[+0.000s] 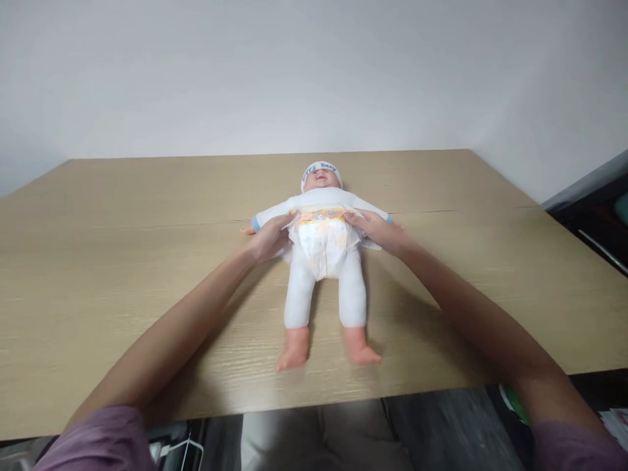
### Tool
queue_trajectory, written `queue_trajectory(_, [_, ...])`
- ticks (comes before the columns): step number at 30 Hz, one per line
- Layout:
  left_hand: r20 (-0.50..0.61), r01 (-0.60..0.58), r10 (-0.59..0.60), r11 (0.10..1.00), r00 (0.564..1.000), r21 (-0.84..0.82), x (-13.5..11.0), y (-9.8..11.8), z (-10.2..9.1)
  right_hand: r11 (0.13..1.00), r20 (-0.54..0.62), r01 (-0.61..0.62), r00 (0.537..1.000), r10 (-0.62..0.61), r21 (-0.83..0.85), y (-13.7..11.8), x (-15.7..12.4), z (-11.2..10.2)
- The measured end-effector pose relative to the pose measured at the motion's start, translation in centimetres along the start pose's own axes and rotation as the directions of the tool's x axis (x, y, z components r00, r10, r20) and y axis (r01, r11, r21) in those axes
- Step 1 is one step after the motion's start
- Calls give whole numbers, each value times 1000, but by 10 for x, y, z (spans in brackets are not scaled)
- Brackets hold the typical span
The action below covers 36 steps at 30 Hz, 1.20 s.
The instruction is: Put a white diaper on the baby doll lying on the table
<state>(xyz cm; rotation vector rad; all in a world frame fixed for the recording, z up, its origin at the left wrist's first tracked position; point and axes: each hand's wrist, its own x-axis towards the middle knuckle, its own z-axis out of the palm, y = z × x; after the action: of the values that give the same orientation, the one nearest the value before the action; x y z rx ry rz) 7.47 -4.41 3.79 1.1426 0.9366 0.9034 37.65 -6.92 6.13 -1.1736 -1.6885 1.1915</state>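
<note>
A baby doll in white clothes and a white cap lies on its back on the wooden table, head away from me, feet toward me. A white diaper with an orange printed band covers its middle. My left hand grips the diaper's left side at the doll's waist, fingers curled on the edge. My right hand holds the diaper's right side, fingers pressed on the band's end.
The table runs wide to both sides of the doll and ends at a plain white wall behind. Its near edge lies just past the doll's feet. A dark piece of furniture stands at the right.
</note>
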Motion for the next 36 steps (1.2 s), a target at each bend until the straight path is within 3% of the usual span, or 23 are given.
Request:
queue_trajectory(3, [59,1,-2,1000,998,19,-21,5,-4,1000,95,-29,995,29,-8,-4,-22,-9])
queue_trajectory(5, [6,-8,8,999,1000,53,-26,10,-7,999,82,-45,996,42,25,1,-28,-14])
queue_trajectory(8, [-106,-29,44,989,993,142,-30,17,-10,999,-99,-21,995,24,30,15,-36,-16])
queue_trajectory(11, [-173,-106,172,936,970,335,-41,28,-1,992,-300,34,951,-70,-123,31,-53,-14])
queue_trajectory(13, [-148,-204,333,813,931,545,-52,38,14,950,-365,42,917,-160,-310,39,-67,-12])
queue_trajectory(16, [93,-399,524,511,847,761,-68,54,45,836,-316,52,912,-263,-546,47,-82,-12])
queue_trajectory(18, [287,-514,542,331,790,791,-71,62,66,774,-259,66,922,-289,-629,51,-85,-13])
queue_trajectory(20, [437,-587,489,207,755,782,-67,64,82,729,-236,56,927,-292,-682,55,-84,-14])
queue_trajectory(22, [522,-612,403,134,752,779,-56,61,92,699,-234,32,930,-282,-714,59,-82,-15])
queue_trajectory(25, [542,-596,324,92,776,798,-40,53,99,703,-273,-37,935,-226,-710,65,-81,-16])
queue_trajectory(31, [445,-499,337,94,830,861,-30,43,105,737,-305,-103,941,-145,-668,66,-83,-17])
queue_trajectory(36, [425,-472,363,46,829,881,-28,37,109,818,-225,-108,974,-26,-565,46,-87,-26])
